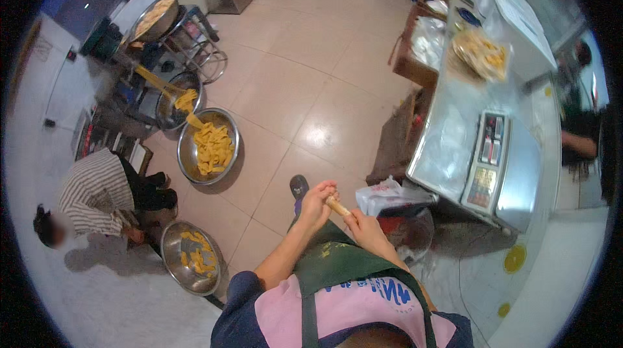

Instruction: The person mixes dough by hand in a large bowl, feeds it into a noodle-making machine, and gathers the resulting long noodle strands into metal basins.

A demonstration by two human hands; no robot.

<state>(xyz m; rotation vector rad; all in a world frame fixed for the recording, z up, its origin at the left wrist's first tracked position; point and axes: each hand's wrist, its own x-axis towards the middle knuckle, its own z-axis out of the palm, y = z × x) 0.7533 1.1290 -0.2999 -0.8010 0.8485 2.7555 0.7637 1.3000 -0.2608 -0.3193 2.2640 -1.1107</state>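
Between my two hands, in front of the apron, is a short tan stick-shaped piece (pixel 338 207). What it is made of I cannot make out. My left hand (pixel 317 205) is closed at its upper end, fingers curled. My right hand (pixel 365 226) grips its lower end between thumb and fingers. Left of my hands, on the floor, a steel bowl (pixel 235 161) holds yellow strips of food (pixel 213 148). A second steel bowl (pixel 170 258), nearer me, has fewer yellow pieces in it.
At the left a person in a striped shirt (pixel 94 186) bends beside the nearer bowl. Yellow strips run down a chute (pixel 150 79) toward the bowls; a heaped bowl (pixel 156 17) stands above. On my right are a counter (pixel 448 137), a scale (pixel 491 153) and a white plastic bag (pixel 389 196).
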